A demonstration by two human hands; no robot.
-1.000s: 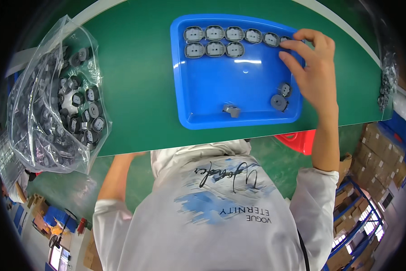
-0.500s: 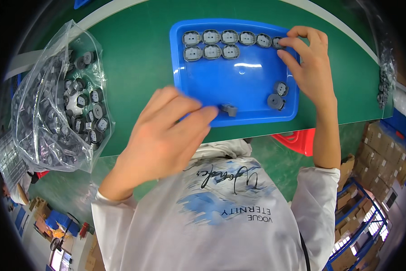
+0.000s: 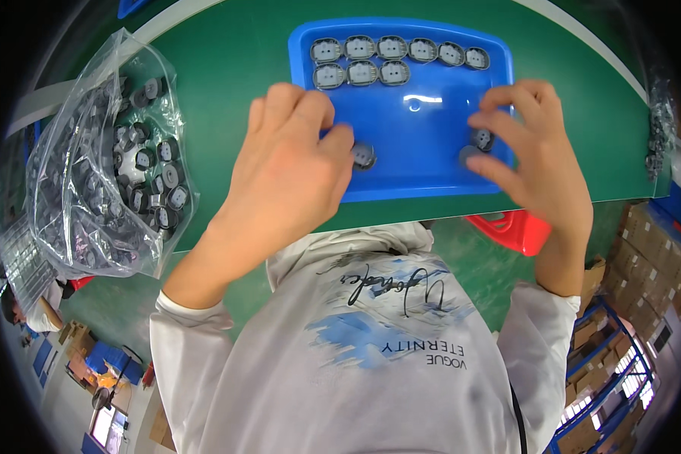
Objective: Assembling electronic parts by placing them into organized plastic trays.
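Since half a second ago, the left hand (image 3: 283,170) has been carried up from the near bench edge into the blue tray (image 3: 423,181), and the right hand (image 3: 533,159) has been drawn down from the tray's far right corner to its near right part.

Nearest, a white printed sweatshirt (image 3: 370,340) is seen at six o'clock, with a red bin (image 3: 511,231) below the bench edge at four o'clock. Next out, the left hand is curled, fingertips closed lightly about a small round grey part (image 3: 364,155) resting on the tray floor; whether it is lifted clear cannot be told. At three o'clock from it, the right hand is half closed, its fingertips pinching a second round part (image 3: 483,139), while a third disc (image 3: 467,157) lies just beside, under the thumb.

These parts are judged light, stiff, moulded pieces, likely smooth at the rim and apt to slide on the glossy tray; they would best be taken by the edge between thumb and forefinger, the face with its small features being left untouched.

Farther out, at twelve o'clock, two rows of like parts (image 3: 393,59) are laid flat along the tray's far wall, six above three. At nine o'clock, a clear plastic bag (image 3: 105,159) of many such parts is slumped on the green bench (image 3: 227,68). At the far right edge, a smaller bag (image 3: 660,129) is glimpsed.
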